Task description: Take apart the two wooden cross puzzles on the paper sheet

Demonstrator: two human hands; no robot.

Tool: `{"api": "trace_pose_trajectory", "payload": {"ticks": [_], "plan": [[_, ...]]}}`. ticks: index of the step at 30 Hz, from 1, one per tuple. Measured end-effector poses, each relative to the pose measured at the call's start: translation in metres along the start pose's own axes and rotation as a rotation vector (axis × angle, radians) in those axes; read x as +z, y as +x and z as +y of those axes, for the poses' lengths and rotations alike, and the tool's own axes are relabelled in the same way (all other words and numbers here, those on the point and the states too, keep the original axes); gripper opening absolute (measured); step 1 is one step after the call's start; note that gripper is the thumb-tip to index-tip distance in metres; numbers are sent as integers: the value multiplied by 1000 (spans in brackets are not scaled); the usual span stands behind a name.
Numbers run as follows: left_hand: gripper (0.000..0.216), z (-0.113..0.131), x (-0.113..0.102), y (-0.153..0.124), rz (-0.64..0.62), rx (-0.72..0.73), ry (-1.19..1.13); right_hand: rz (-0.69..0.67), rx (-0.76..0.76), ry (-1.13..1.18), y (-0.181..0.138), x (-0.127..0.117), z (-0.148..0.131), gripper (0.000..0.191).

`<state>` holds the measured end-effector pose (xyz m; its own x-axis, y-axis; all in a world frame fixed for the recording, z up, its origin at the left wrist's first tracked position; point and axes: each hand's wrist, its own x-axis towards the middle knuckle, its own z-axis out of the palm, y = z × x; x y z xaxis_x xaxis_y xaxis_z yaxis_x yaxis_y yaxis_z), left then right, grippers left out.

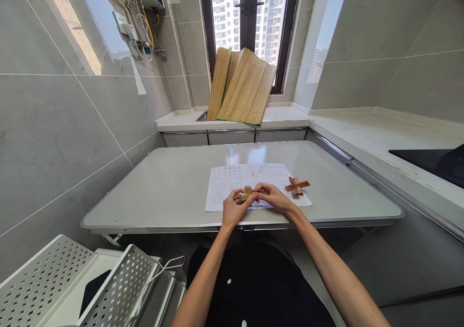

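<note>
Between my two hands, over the near edge of the printed paper sheet [232, 178], is a small puzzle of light wooden blocks [247, 190]. My left hand [234, 206] grips it from the left, with the thumb along its near side. From the right, the fingers of my right hand [270, 195] pinch the same wooden puzzle. Parts of the blocks are hidden behind my fingers. A darker, reddish-brown interlocking wooden puzzle [297, 185] lies on the right side of the paper, apart from my right hand.
The paper lies on a white folding table [170, 186]. A wooden slat mat [246, 85] leans by the window on the ledge behind. White perforated racks [123, 288] and a cable stand at the lower left. A dark object [424, 157] rests on the right counter.
</note>
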<state>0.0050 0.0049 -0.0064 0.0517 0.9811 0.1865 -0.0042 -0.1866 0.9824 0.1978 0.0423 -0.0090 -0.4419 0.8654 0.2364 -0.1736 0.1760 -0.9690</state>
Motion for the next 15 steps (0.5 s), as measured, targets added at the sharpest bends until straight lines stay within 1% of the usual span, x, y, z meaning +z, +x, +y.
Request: {"api": "trace_pose_trajectory", "payload": {"ticks": [2,8,15], "plan": [[57,-1,0,1,10,0,-13,13,1,3,0,0,1,32],[60,-5,0,2,52,48,4,36,64,14,1,-1,2,40],[55,-6,0,3,60,60,27,42,50,31,2,-2,5,37]]}}
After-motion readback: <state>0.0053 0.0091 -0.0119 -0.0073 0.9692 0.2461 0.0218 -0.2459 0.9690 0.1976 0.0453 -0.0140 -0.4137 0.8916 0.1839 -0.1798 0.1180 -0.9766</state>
